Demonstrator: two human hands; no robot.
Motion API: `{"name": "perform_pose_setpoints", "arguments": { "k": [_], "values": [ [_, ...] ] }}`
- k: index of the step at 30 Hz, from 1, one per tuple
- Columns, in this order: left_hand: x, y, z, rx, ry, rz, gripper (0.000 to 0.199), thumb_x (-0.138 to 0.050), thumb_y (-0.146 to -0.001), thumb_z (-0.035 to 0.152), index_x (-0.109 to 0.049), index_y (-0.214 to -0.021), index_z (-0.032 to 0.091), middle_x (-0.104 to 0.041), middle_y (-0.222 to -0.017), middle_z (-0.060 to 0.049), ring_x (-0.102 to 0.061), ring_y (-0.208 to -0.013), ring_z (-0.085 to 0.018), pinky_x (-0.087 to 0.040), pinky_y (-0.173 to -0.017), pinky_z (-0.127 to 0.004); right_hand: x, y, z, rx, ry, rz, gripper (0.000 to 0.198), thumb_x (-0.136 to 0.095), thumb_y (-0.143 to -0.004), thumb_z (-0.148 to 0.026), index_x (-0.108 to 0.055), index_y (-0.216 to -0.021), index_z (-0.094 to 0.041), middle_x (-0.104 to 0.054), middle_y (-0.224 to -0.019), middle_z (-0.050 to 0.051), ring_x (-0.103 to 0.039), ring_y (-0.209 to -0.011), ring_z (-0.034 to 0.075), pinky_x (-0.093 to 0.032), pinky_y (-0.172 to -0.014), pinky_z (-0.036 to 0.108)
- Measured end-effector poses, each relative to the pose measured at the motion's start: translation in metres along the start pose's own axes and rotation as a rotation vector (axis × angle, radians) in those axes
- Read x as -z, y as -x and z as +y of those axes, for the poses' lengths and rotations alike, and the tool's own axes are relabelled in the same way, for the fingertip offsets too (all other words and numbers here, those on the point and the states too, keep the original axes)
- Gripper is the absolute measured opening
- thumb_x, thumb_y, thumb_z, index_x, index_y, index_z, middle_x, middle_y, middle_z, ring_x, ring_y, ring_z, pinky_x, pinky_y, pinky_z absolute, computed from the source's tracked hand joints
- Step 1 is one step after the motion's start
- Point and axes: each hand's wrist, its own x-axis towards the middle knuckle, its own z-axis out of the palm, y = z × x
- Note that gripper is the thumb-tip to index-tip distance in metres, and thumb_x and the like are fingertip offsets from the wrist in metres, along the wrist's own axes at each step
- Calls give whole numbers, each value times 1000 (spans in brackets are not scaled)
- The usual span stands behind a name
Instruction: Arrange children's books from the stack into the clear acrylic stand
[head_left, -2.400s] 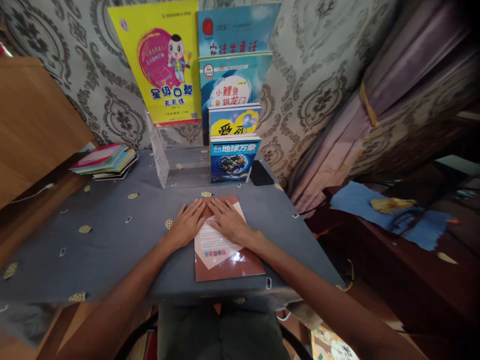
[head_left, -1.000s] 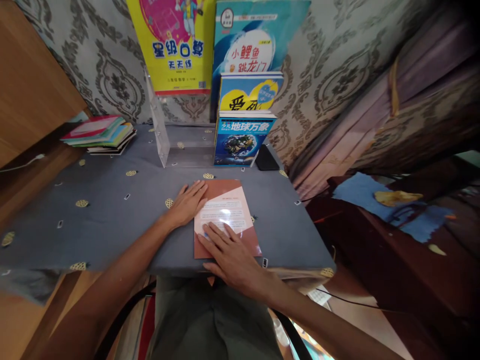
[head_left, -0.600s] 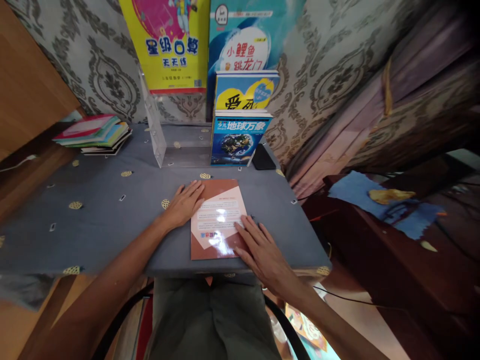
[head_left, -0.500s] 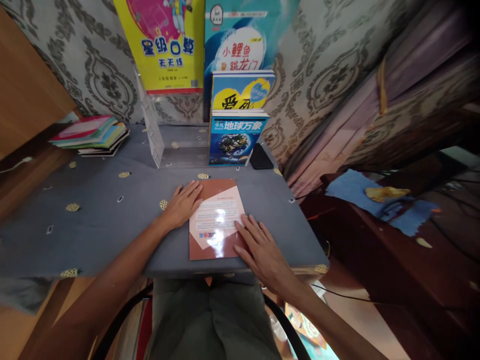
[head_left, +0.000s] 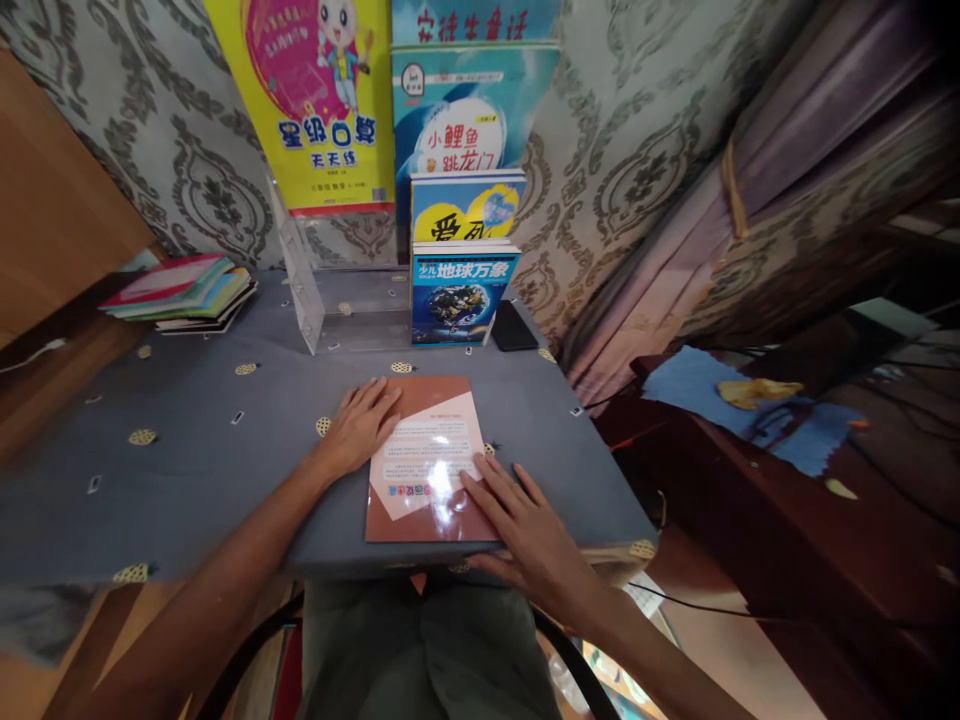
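Observation:
A thin book (head_left: pixel 424 470) with a glossy brown and pale cover lies flat near the table's front edge, its print upside down to me. On its upper left edge rests my left hand (head_left: pixel 363 425), fingers stretched out over the cover. My right hand (head_left: pixel 525 525) lies at the lower right edge, fingers spread, several tips on the cover and the thumb lower, by the table's front edge. Neither hand grips the book.
Behind the book, a clear acrylic stand (head_left: pixel 304 290) holds upright books, among them a blue one with an earth picture (head_left: pixel 457 305). A black flat object (head_left: pixel 513 328) lies beside it. Stacked books (head_left: pixel 184 290) sit at the table's left. A blue cloth (head_left: pixel 690 385) lies at right.
The view has tilted up slightly. My right hand has slid down the book's right side, its thumb now off the cover. The left hand stays at the upper left edge.

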Motion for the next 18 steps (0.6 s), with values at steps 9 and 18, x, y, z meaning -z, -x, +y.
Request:
{"name": "perform_pose_setpoints", "arguments": {
  "k": [9, 18],
  "values": [
    [9, 2, -1, -144, 136, -123, 49, -35, -104, 36, -46, -149, 23, -33, -163, -11, -31, -151, -25, -21, -122, -55, -1, 14, -20, 85, -92, 215, 38, -57, -94, -18, -64, -130, -27, -68, -129, 10, -57, -127, 26, -42, -109, 52],
    [25, -1, 5, -177, 427, -255, 48, -37, -103, 45, -55, -143, 26, -39, -160, -8, -31, -151, -25, -11, -125, -55, 60, -42, -30, 301, -621, 358, 25, -49, -103, -30, -69, -100, -16, -72, -82, 8, -68, -85, 18, -57, -75, 30]
  ]
}}
